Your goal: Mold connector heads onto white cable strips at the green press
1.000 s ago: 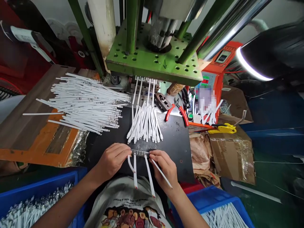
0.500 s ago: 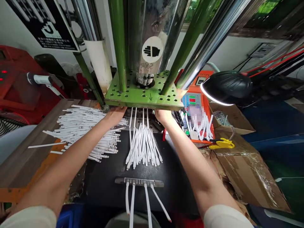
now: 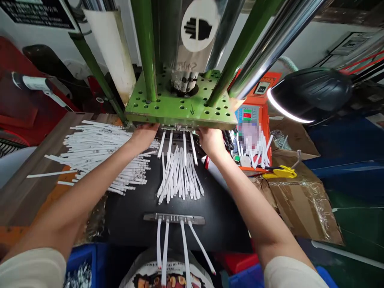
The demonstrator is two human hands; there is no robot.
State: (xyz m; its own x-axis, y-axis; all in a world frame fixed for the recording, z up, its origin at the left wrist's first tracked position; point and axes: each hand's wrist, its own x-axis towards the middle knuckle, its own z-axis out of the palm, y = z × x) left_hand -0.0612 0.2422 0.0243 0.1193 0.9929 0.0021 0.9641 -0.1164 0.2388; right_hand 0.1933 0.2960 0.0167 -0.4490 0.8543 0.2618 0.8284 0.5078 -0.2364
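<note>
Both my hands reach under the front edge of the green press plate [image 3: 180, 114]. A slotted metal bar [image 3: 180, 128] shows just below that edge, with several flat white strips [image 3: 185, 148] hanging from it toward me. My left hand [image 3: 146, 138] is closed at the bar's left end, and my right hand [image 3: 211, 141] at its right end; the fingertips are partly hidden by the plate. Below lies a fanned bundle of white strips [image 3: 181, 176] on the black work surface [image 3: 129, 224]. A second slotted metal bar [image 3: 174, 219] with white strips in it lies nearer me.
A large pile of white strips [image 3: 96, 154] lies to the left. On the right stand an orange control box [image 3: 264, 106], a black lamp [image 3: 312, 94], yellow-handled pliers [image 3: 280, 172] and a cardboard box [image 3: 303, 208]. Green posts [image 3: 148, 52] rise above the plate.
The bar between my hands has come toward me, out from under the plate, and its strips now hang free over the bundle. My view has tilted down slightly.
</note>
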